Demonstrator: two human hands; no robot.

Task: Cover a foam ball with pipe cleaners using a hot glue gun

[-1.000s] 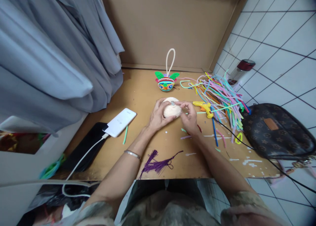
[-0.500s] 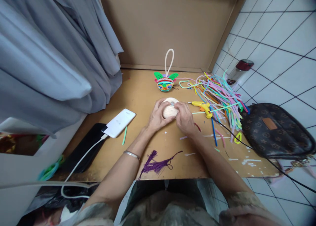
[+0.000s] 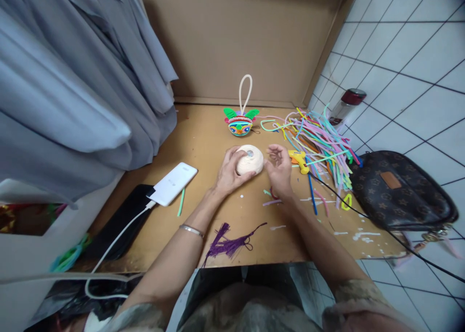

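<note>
My left hand (image 3: 228, 172) is wrapped around the left side of a round cream ball of string (image 3: 251, 162), which has a hole in its top. Just right of the ball, my right hand (image 3: 279, 170) is held apart from it, fingers spread and curved, palm turned inward. No object shows clearly between those fingers. Behind the ball sits a colourful lion-head ornament (image 3: 240, 125) with green ears and a white loop (image 3: 246, 92) standing up. Purple tassels (image 3: 230, 245) lie near the table's front edge.
A yellow glue gun (image 3: 300, 161) lies right of my right hand, beside a heap of coloured pipe cleaners (image 3: 323, 143). Its black cord (image 3: 341, 199) runs past a brown handbag (image 3: 403, 191). At left lies a white phone (image 3: 173, 183) on a cable. A bottle (image 3: 347, 107) stands at back right.
My right hand has let go of the ball and moved right, its fingers opening. The left hand keeps its hold. The view has shifted slightly.
</note>
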